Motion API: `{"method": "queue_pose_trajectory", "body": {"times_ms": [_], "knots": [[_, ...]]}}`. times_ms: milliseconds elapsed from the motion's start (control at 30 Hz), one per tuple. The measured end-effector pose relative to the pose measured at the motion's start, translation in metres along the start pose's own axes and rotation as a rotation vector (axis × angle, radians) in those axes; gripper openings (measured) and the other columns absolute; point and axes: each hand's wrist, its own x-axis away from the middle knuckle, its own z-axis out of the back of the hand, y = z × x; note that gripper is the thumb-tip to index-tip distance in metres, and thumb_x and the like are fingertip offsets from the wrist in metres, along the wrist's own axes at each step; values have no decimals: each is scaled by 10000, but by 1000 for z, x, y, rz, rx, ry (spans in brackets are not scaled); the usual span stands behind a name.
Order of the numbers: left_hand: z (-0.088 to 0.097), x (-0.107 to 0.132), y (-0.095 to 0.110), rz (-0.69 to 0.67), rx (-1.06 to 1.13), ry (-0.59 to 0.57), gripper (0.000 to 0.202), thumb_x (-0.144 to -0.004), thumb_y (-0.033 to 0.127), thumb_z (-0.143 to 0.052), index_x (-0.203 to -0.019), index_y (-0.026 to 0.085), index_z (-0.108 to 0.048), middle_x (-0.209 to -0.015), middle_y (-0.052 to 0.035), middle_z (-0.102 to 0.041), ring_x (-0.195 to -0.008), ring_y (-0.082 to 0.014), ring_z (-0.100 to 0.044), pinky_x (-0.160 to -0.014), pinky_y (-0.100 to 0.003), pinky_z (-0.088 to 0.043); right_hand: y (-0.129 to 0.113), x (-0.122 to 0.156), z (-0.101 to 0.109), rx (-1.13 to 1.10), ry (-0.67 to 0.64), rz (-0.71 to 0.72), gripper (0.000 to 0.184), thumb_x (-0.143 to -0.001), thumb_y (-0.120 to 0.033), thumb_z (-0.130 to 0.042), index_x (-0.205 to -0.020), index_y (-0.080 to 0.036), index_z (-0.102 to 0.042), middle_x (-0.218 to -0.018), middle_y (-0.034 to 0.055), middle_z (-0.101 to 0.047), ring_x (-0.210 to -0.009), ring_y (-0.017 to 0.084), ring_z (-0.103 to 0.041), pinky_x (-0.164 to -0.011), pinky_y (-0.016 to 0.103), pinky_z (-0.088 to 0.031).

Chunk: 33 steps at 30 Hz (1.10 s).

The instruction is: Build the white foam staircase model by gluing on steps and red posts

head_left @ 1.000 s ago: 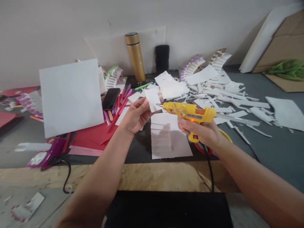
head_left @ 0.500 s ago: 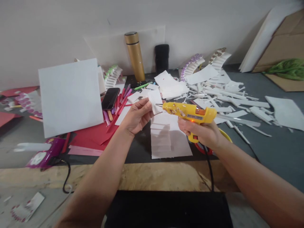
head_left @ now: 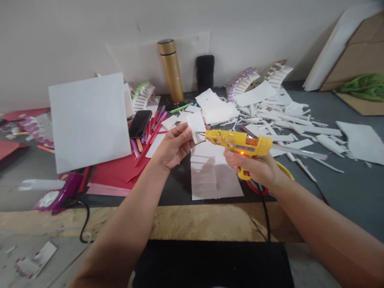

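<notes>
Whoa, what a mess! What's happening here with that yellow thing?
A person is busy at a messy craft table. The right hand holds a yellow glue gun, its little light glowing orange. The left hand pinches a small white paper piece, and the gun's tip is right at that piece. Under the hands lies a white sheet. White scraps are piled to the right; a phone, pens and red paper lie to the left.

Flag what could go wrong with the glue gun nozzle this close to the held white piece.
The glue gun, lamp lit, has its nozzle at the small white piece pinched by the left hand; fingertips sit close, so a burn seems possible.
Glue may drip onto the white sheet below.
The black cord under the right hand could snag.
</notes>
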Motion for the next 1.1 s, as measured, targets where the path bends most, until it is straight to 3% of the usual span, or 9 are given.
{"method": "queue_pose_trajectory", "body": {"times_ms": [233,633,900,1100], "knots": [[-3,0,4,-2,9,58,289,-767,255,-837,-1030,156,-771,-1148,-126,-775,-1293,-311,-619,-1072,-405,-544,-9,-3,-5,17,46,36,480,-810,-562,-742,-541,-234,-517,-516,-16,-445,-507,133,-394,-501,305,-394],[2,-3,3,-50,43,103,240,-741,242,-860,-951,174,-767,-1117,-104,-787,-1248,-281,-656,-986,-330,-593,-4,-4,-2,32,44,8,459,-826,-498,-742,-526,-239,-513,-499,-6,-444,-581,171,-512,-564,306,-476],[3,-5,1,-88,46,123,228,-782,243,-827,-996,186,-772,-1161,-94,-775,-1286,-275,-629,-1013,-322,-583,-9,-4,0,56,36,-56,403,-849,-490,-715,-602,-221,-545,-503,-19,-474,-475,119,-409,-425,272,-330],[2,-6,3,-127,64,171,143,-834,248,-779,-970,207,-773,-1172,-70,-772,-1296,-257,-622,-1005,-309,-594,-12,-6,1,-76,83,-106,381,-842,-463,-710,-626,-185,-564,-505,-18,-518,-431,103,-454,-410,252,-345]]}}
